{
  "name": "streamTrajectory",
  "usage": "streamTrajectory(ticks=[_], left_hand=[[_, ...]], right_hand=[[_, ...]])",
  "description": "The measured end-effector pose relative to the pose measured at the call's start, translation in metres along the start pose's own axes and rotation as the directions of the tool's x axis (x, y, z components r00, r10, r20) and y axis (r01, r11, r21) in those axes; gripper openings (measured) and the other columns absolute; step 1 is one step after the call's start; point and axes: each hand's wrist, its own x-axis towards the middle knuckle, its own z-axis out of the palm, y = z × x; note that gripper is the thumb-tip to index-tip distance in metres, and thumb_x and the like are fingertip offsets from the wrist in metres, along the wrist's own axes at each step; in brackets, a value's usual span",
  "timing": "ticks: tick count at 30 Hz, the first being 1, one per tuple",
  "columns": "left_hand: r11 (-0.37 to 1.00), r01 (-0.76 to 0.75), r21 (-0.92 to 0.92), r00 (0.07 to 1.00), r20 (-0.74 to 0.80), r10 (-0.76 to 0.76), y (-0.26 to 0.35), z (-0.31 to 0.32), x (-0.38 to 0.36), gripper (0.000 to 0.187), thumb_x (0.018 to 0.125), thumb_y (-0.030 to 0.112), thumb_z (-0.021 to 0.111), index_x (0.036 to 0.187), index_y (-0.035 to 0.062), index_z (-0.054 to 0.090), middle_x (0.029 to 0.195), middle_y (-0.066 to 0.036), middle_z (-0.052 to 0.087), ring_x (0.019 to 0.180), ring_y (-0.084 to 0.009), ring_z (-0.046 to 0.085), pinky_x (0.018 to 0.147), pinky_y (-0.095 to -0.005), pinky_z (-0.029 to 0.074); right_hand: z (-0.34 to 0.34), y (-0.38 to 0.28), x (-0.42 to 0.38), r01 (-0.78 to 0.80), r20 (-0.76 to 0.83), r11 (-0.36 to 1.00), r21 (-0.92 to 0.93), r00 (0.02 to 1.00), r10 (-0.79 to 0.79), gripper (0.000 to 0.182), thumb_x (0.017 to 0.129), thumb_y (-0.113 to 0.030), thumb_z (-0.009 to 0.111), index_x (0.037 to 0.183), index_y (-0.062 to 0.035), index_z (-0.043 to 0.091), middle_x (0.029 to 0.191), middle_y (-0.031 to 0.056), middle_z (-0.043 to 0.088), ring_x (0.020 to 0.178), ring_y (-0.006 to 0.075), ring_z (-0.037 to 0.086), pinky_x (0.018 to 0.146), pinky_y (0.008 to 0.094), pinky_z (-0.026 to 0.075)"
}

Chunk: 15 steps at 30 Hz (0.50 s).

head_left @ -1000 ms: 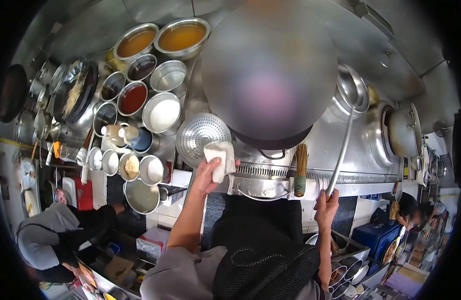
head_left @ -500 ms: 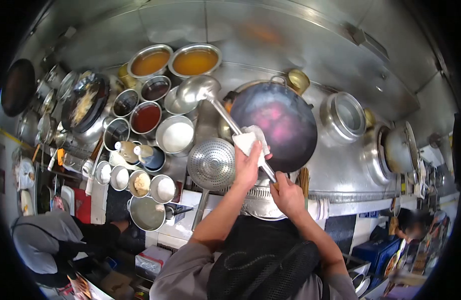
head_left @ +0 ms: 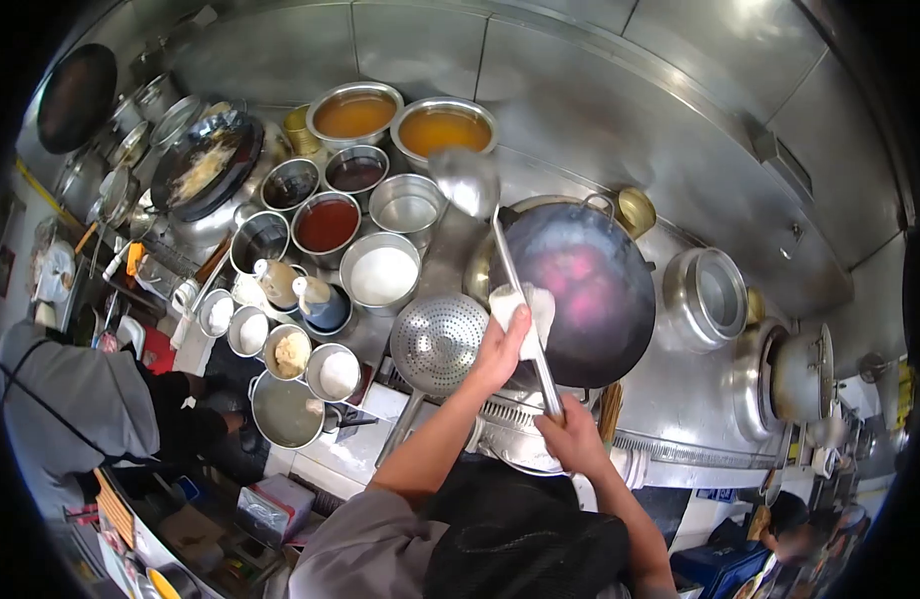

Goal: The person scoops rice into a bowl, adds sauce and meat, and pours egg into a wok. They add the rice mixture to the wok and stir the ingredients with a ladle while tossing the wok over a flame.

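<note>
My left hand (head_left: pixel 502 354) is closed on a white cloth (head_left: pixel 542 317), which lies against the handle of a long metal ladle (head_left: pixel 467 185). The ladle's bowl is up at the far end, near the two bowls of amber liquid. Lower down, my right hand (head_left: pixel 575 436) grips the end of the same handle. Just beyond my hands sits a dark wok (head_left: pixel 625 344) with hazy smoke and a pink glow inside it. A perforated strainer (head_left: pixel 440 342) lies to the left of my left hand.
Metal pots of sauces (head_left: pixel 327 225) and white powder (head_left: pixel 380 275) crowd the left. Amber-liquid bowls (head_left: pixel 445 130) stand by the back wall. Stacked pots (head_left: pixel 714 295) are right of the wok. Another wok (head_left: pixel 206 165) holds food at far left. A co-worker (head_left: pixel 76 399) stands at left.
The camera view has shifted, so most things sit farther right or lower. The ladle has swung from a leftward slant to nearly upright in the view. Both hands keep their hold.
</note>
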Motion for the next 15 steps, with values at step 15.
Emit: streamTrajectory(ticks=[15], left_hand=[[0.896,0.002,-0.443,0.932,-0.325,-0.162,-0.01,-0.16,-0.196,0.07,0.097,0.062,0.035,0.14,0.0067,0.039,0.131,-0.016,0.053,0.112,-0.0337,0.058,0.087,-0.0526,0.054]], right_hand=[[0.011,-0.122,0.332,-0.009,0.068,0.998,0.06,0.998,0.005,0.023,0.093,-0.018,0.059,0.084,0.0014,0.053,0.067,0.0068,0.055,0.049,0.0164,0.054,0.042,0.0333,0.048]])
